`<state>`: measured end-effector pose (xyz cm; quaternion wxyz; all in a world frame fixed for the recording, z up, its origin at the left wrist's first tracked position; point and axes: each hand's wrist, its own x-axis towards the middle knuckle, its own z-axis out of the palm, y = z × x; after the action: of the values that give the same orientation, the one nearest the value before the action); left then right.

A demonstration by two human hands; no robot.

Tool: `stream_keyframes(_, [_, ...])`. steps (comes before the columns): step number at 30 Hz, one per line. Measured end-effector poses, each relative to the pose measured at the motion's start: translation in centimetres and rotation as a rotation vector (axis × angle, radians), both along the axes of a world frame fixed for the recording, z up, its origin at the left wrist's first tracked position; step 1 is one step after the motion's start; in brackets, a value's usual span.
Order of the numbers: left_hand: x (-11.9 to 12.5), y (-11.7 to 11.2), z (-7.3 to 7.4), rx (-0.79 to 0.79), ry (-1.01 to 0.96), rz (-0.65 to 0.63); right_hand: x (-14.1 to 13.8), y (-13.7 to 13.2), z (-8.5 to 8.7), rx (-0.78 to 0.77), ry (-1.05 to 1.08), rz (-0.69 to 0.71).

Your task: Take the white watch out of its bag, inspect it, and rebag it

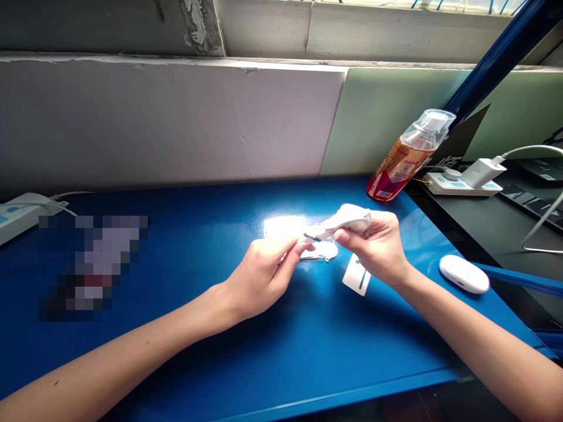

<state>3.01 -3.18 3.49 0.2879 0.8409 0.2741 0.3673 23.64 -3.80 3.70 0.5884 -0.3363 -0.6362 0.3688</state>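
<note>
My right hand [380, 243] grips a small white item [338, 223] with a rounded, grey-edged end; its exact kind is unclear. At the item's left end, the thumb and fingers of my left hand [266, 269] pinch closed, beside a short dark strip. Both hands are held over the blue table [264, 369]. Behind and below my fingers lies another white, rounded object [323, 251], partly hidden and washed out by glare. A white card with a dark slot [357, 275] shows just under my right hand.
A white earbud case [464, 274] rests near the table's right edge. Toward the back right stands a red and orange bottle [402, 161] with a clear cap. Power strips [461, 184] with cables sit at both sides. A blurred-out object [101, 264] lies left.
</note>
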Motion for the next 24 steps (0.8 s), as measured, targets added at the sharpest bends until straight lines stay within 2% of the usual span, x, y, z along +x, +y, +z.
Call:
stream_keyframes(2, [0.4, -0.3, 0.9, -0.32, -0.077, -0.049, -0.8, 0.6, 0.6, -0.052, 0.095, 0.025])
stream_keyframes(6, [1.1, -0.3, 1.6, -0.953, -0.31, -0.237, -2.5, 2.3, 2.3, -0.303, 0.223, 0.267])
stream_keyframes(9, [1.2, 0.1, 1.3, -1.215, -0.464, -0.349, -3.7, 3.7, 3.0, -0.472, 0.296, 0.476])
stream_keyframes(11, [1.2, 0.5, 0.9, -1.284, -0.536, -0.394, -4.3, 4.5, 3.1, -0.571, 0.319, 0.569])
stream_keyframes(14, [1.0, 1.0, 0.5, -1.337, -0.583, -0.374, -4.9, 5.4, 2.7, -0.648, 0.348, 0.631])
stream_keyframes(17, [1.0, 1.3, 0.3, -1.363, -0.57, -0.338, -5.0, 6.0, 2.3, -0.688, 0.4, 0.704])
stream_keyframes(24, [0.9, 1.6, -0.3, -1.393, -0.539, -0.398, -4.1, 6.8, 0.7, -0.75, 0.473, 0.871])
